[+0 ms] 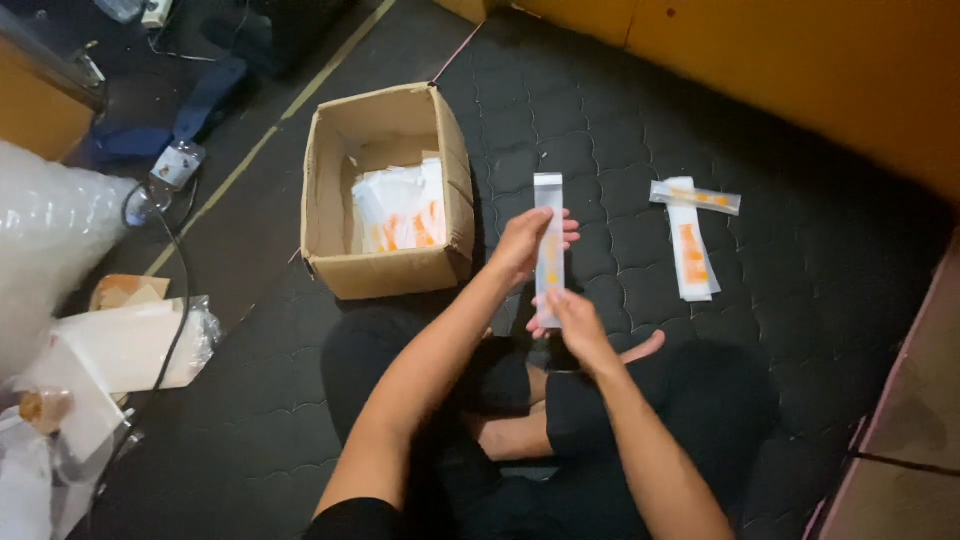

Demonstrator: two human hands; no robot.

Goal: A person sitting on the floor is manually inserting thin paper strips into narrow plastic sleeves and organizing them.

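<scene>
Seated cross-legged on a dark quilted mat [620, 160], the person holds a long, narrow clear plastic sleeve [549, 245] upright between both hands, above the lap and just right of a cardboard box [385, 265]. The left hand [525, 245] is closed lightly around the sleeve's upper middle, thumb in front and fingers wrapped behind it. The right hand [578, 325] pinches the sleeve's lower end between fingertips and thumb, so both hands grip the same piece. Something orange shows faintly inside the sleeve, though it is too blurred to make out. The box stands open on the mat, touching nothing held, and contains a loose heap of white packets with orange marks [402, 210]. To the right of the hands, well apart from them, a small stack of finished sleeves [692, 240] lies flat on the mat, one of them laid crosswise over the top end of the others. At the far left edge sit a roll of bubble wrap [50, 250], some clear plastic bags [130, 345] and a black cable [178, 300] trailing across the floor.
</scene>
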